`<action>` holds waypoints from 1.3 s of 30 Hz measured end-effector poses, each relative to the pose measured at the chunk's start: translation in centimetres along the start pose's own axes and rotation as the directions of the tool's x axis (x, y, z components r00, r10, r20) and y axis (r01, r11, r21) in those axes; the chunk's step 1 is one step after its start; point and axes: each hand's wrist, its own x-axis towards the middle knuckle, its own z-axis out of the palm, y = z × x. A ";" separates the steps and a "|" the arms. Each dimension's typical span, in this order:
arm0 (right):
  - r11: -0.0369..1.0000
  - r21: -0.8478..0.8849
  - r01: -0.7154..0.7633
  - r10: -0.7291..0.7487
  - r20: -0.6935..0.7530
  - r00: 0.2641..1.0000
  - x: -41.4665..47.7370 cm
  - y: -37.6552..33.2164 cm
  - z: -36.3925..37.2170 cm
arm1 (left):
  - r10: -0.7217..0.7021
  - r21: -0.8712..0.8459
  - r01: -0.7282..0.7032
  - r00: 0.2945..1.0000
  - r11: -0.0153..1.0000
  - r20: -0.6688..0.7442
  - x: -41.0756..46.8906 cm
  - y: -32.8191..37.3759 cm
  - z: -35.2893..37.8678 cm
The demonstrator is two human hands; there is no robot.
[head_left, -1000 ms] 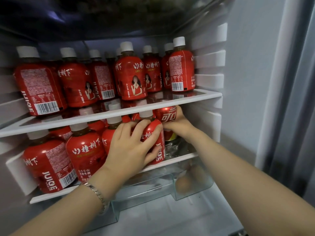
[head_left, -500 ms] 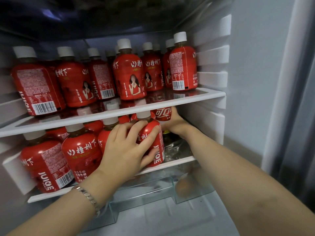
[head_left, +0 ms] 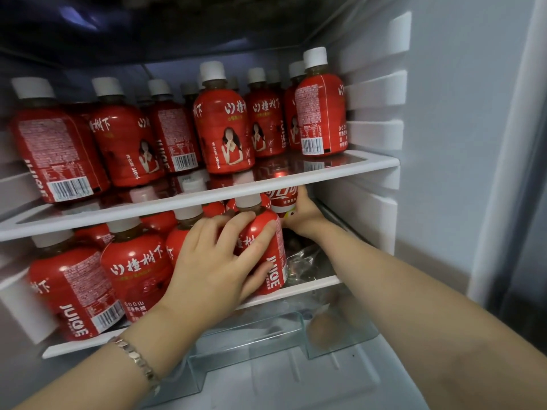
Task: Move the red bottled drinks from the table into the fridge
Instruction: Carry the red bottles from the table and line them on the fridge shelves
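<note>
**shelfwatcher:** where's the bottle at right now?

**me:** The red bottle [head_left: 275, 273] is upright at the front of the lower shelf [head_left: 307, 284] in the fridge [head_left: 373, 93]. My left hand [head_left: 216, 267] has it, with fingers curled over the shoulder and thumb low on the label, by the word JUICE.

**shelfwatcher:** and your other hand?

**me:** My right hand [head_left: 302, 214] is further in, just past the bottle and to its right. It's wrapped round the bottom of a red cola can [head_left: 281, 199], which sits right up under the upper shelf [head_left: 207, 199]. Can't tell if the can is resting on anything.

**shelfwatcher:** what's around them?

**me:** Left of my left hand is the lower row of bottles [head_left: 136, 267], same red label and white caps, packed tight, and one touches my knuckles. Above both hands, the upper row of bottles [head_left: 222, 128] fills that shelf side to side. Under my right forearm some crinkly clear plastic [head_left: 305, 261] lies on the lower shelf. Below both wrists is the clear drawer [head_left: 266, 335], with something roundish inside that's too blurry to name. There's a metal bracelet [head_left: 136, 359] on my left wrist.
</note>
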 end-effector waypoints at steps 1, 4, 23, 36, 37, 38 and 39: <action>1.000 -0.005 -0.005 0.005 0.002 1.000 0.0 0.0 0.0 | 0.002 0.002 -0.002 1.000 1.000 0.003 0.0 -0.1 0.0; 0.999 -0.039 -0.025 0.025 0.003 1.000 -0.1 0.0 -0.1 | 0.005 0.022 -0.005 1.000 1.000 -0.002 0.0 -0.2 0.3; 0.525 -0.841 -0.132 0.290 0.031 0.956 -13.7 -15.1 -4.0 | -0.479 -0.446 0.441 0.877 0.779 0.031 7.0 -2.3 -5.9; 0.391 -0.918 -0.068 -0.413 -0.241 0.878 -4.6 -16.1 -6.5 | -0.713 -0.353 0.857 0.510 0.375 0.481 14.1 -8.2 -1.3; 0.388 -0.918 -0.084 -0.411 -0.253 0.876 -3.9 -15.7 -6.6 | -0.695 -0.338 0.854 0.519 0.395 0.497 14.1 -8.2 -1.0; 0.396 -0.914 -0.090 -0.422 -0.268 0.866 -3.4 -15.5 -6.5 | -0.686 -0.330 0.847 0.531 0.417 0.497 14.1 -8.2 -0.8; 0.411 -0.907 -0.094 -0.435 -0.286 0.854 -3.2 -15.5 -6.3 | -0.688 -0.336 0.843 0.538 0.421 0.487 14.0 -8.2 -0.7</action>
